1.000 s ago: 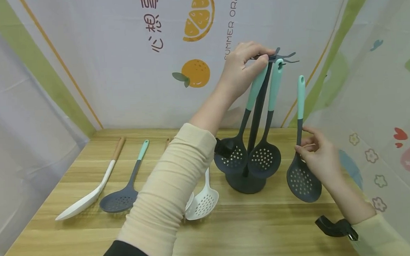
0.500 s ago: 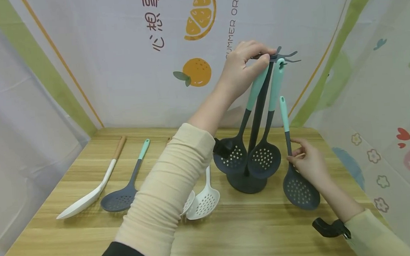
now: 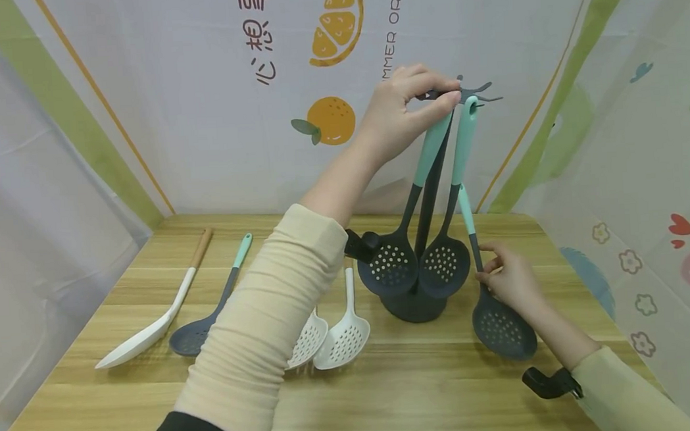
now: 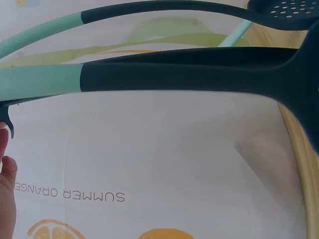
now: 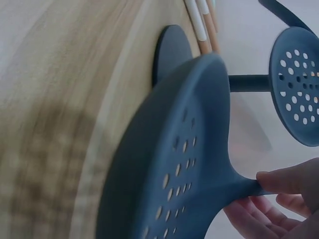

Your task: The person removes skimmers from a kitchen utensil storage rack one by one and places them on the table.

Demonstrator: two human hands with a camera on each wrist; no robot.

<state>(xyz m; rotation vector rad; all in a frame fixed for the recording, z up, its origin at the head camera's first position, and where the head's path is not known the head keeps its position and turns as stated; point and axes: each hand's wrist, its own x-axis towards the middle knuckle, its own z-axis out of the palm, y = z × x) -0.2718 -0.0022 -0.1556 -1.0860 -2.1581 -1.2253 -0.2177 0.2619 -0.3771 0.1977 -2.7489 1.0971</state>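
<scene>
At the top of a dark utensil rack [image 3: 414,309], my left hand [image 3: 401,116] grips the hooked crown between thumb and fingers. Two dark skimmers with mint handles hang from it: one skimmer [image 3: 388,265] below my left hand, the other skimmer [image 3: 444,269] to its right. My right hand [image 3: 512,281] pinches a third dark skimmer [image 3: 503,328] by its neck, right of the rack. That skimmer's perforated bowl [image 5: 199,164] points down near the table, and its handle tip is partly hidden behind the hanging one. In the left wrist view only some fingers [image 4: 7,174] show at the edge.
On the wooden table [image 3: 392,404], left of the rack, lie a white utensil with a wooden handle [image 3: 151,336], a grey skimmer with a mint handle [image 3: 192,333] and two white skimmers [image 3: 343,341], partly behind the left sleeve. Printed curtains [image 3: 197,119] surround the table.
My right hand has moved left and slightly down with its skimmer, whose handle now tilts behind the hanging skimmer. My left hand stays on the rack's top, and the crown has turned slightly.
</scene>
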